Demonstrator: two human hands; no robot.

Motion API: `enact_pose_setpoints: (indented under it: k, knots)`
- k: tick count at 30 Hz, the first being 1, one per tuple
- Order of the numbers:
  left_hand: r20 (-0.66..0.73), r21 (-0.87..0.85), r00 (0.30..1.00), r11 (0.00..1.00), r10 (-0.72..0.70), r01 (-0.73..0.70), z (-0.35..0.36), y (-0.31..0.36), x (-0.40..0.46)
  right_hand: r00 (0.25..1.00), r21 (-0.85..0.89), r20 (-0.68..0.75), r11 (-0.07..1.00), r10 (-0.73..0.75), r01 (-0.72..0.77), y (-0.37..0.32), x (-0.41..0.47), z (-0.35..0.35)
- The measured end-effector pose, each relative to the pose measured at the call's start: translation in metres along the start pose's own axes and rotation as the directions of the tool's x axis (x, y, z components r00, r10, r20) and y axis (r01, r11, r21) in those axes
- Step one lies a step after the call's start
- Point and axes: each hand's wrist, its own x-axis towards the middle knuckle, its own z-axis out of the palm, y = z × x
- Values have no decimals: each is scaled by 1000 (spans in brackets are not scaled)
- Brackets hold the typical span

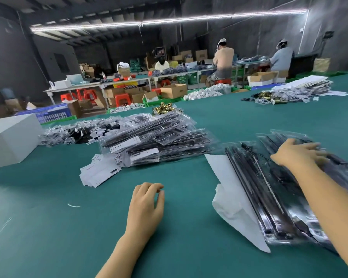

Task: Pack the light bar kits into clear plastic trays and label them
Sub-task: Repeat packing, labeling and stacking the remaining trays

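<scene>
Packed trays (159,140): clear plastic, holding black light bars, heaped crosswise at table centre, white labels facing up. Loose labels (99,172): white slips fanned just beside the heap's near-left corner. Unlabelled trays (269,197): stacked at right, long axis running away from the viewer, over white paper (233,203).

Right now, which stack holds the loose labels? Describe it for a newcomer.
On the green table, find the heap of packed clear trays at centre. The loose labels are fanned at its near-left corner: flat white cards, not in plastic.
</scene>
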Motion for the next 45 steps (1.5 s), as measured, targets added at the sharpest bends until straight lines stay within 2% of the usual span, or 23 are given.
enact_pose_setpoints:
  k: [2, 4, 7, 11, 13, 22, 28, 30, 38, 45]
  knots:
    - [8, -15, 999, 999, -52, 52, 2, -2, 1, 1000, -51, -11, 999, 16, -17, 3, -1, 13]
    - [24, -27, 995, 995, -94, 95, 2, -3, 1, 995, -106, -93, 994, -28, 18, 2, -5, 20]
    - [63, -48, 989, 989, -135, 138, 3, -4, 2, 983, -151, -140, 984, -120, 99, -5, -14, 18]
    - [98, -70, 982, 984, -159, 166, 2, -5, 3, 933, -193, -165, 938, -320, 288, -15, -33, 17]
    - [114, -84, 979, 981, -167, 177, 2, -6, 3, 916, -205, -175, 924, -361, 324, -19, -43, 17]
    - [130, -106, 973, 973, -191, 205, 2, -7, 3, 831, -388, -316, 862, -457, 327, -19, -76, 29]
    - [125, -126, 967, 964, -220, 235, 3, -8, 4, 830, -367, -369, 886, -418, 283, -6, -78, -26]
    - [126, -133, 964, 959, -234, 250, 3, -9, 5, 804, -364, -414, 887, -427, 284, -7, -84, -50]
    - [122, -177, 959, 945, -256, 275, 4, -11, 6, 590, -265, -644, 865, -487, 426, -11, -127, -105]
    - [115, -205, 949, 928, -294, 312, 3, -12, 5, 237, -287, -806, 708, -542, 645, -31, -180, -141]
